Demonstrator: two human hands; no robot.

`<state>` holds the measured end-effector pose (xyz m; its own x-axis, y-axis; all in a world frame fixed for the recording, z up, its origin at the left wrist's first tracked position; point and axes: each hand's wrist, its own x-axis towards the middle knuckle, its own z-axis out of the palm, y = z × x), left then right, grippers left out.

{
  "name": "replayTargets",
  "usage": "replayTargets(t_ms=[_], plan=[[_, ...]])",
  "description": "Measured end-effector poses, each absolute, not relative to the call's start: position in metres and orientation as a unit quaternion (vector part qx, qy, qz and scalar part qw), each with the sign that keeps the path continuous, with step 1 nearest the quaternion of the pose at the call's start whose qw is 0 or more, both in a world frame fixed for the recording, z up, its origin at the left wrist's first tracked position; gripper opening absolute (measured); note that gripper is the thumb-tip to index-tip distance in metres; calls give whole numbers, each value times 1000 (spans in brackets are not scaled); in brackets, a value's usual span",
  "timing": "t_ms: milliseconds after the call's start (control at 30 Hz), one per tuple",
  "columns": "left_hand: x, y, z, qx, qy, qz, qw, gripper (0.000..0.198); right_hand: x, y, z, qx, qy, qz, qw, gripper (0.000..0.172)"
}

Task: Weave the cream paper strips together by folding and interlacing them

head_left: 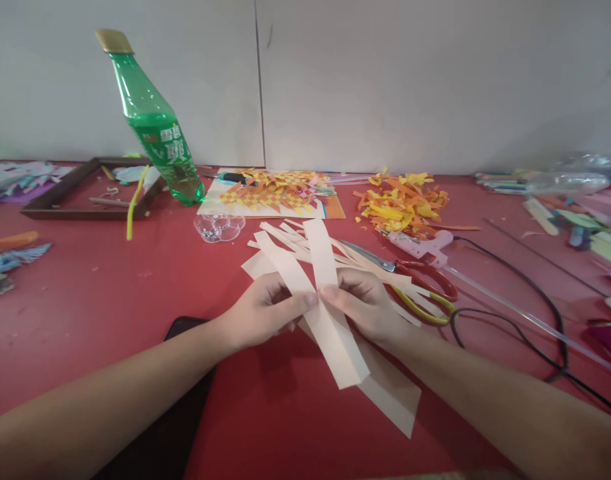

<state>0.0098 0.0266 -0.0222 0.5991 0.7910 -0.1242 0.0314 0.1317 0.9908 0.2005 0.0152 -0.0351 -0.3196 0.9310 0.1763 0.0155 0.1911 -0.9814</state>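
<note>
Two cream paper strips [341, 347] cross in a narrow V above the table, their lower ends overlapping. My left hand [270, 310] pinches the left strip between thumb and fingers. My right hand [362, 303] pinches the other strip close beside it, the thumbs nearly meeting. Beneath lies a wider cream paper piece [392, 393], partly hidden by my hands and the strips. Several thin cream strips [285, 237] are spread just behind my hands. Scissors [425, 280] with red and yellow handles rest beyond my right hand, partly covered by paper.
A tilted-looking green bottle [158, 127] stands back left beside a dark frame [80, 213]. Woven yellow-orange paper [260, 197] and a heap of scraps [405, 203] lie behind. A pink glue gun [425, 245] trails a black cord [545, 303] at right. A black flat object [160, 427] lies under my left arm.
</note>
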Motion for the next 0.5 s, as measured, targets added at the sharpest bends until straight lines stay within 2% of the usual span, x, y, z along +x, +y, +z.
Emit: replayTargets(t_ms=[233, 500], plan=[[9, 26, -20, 597, 348, 267, 672, 38, 200, 16, -39, -407, -608, 500, 464, 26], [11, 28, -20, 590, 348, 266, 678, 34, 204, 14, -35, -352, -625, 547, 431, 24]])
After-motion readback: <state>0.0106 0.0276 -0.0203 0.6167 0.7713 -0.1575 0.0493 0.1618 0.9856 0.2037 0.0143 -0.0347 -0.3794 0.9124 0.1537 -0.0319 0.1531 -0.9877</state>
